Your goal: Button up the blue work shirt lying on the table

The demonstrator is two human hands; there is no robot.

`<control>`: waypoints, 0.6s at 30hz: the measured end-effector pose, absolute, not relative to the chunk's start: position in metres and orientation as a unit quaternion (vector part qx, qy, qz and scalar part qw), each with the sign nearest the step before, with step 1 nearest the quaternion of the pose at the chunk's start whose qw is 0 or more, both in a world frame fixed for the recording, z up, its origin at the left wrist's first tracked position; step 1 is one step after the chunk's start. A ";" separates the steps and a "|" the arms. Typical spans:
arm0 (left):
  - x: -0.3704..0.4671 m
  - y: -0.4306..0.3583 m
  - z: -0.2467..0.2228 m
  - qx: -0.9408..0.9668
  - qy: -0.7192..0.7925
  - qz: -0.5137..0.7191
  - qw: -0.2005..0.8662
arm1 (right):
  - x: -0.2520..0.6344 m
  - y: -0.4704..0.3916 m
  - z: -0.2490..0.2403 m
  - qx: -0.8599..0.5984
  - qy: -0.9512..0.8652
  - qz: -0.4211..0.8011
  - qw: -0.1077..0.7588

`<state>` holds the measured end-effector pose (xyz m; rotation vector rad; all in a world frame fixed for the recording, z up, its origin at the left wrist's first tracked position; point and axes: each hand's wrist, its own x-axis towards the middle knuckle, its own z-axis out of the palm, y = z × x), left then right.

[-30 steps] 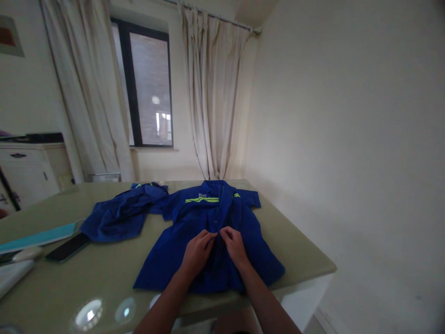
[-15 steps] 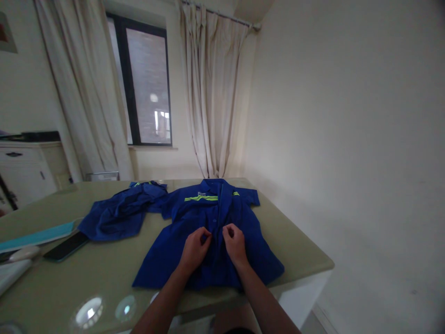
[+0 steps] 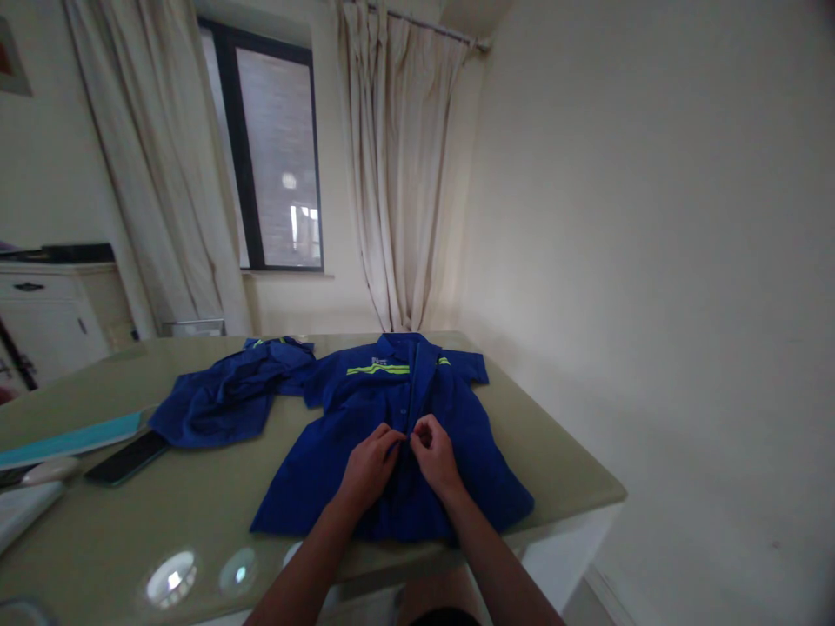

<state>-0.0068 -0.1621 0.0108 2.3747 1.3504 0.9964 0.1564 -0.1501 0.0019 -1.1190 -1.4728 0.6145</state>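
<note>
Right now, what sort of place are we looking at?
Probably a room in a home, though it could be a small office: long, pale curtains flank a window, and a white cabinet stands at the left.

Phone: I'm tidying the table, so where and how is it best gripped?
Probably grip the phone by its long edges at the near end, coming from the person's side: it lies flat with that end free, while the crumpled garment touches or covers its far end.
</note>
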 end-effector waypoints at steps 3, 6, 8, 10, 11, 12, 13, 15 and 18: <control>-0.006 -0.163 0.011 0.823 0.452 0.327 0.108 | 0.157 -0.148 -0.002 -0.459 -0.628 0.273 0.566; -0.006 -0.164 0.012 0.833 0.454 0.302 0.097 | 0.157 -0.146 -0.005 -0.464 -0.613 0.276 0.576; -0.005 -0.165 0.012 0.833 0.464 0.290 0.085 | 0.158 -0.146 -0.006 -0.467 -0.610 0.280 0.576; -0.005 -0.166 0.013 0.831 0.474 0.280 0.074 | 0.158 -0.146 -0.005 -0.463 -0.614 0.286 0.572; -0.004 -0.166 0.013 0.831 0.478 0.276 0.071 | 0.158 -0.147 -0.004 -0.459 -0.618 0.287 0.570; -0.004 -0.166 0.013 0.831 0.480 0.273 0.071 | 0.158 -0.147 -0.004 -0.455 -0.622 0.289 0.569; -0.004 -0.166 0.013 0.831 0.479 0.273 0.073 | 0.158 -0.147 -0.004 -0.452 -0.624 0.289 0.568; -0.004 -0.166 0.013 0.836 0.466 0.277 0.083 | 0.158 -0.147 -0.005 -0.448 -0.624 0.295 0.569; -0.005 -0.165 0.012 0.843 0.446 0.285 0.093 | 0.159 -0.145 -0.008 -0.455 -0.612 0.298 0.574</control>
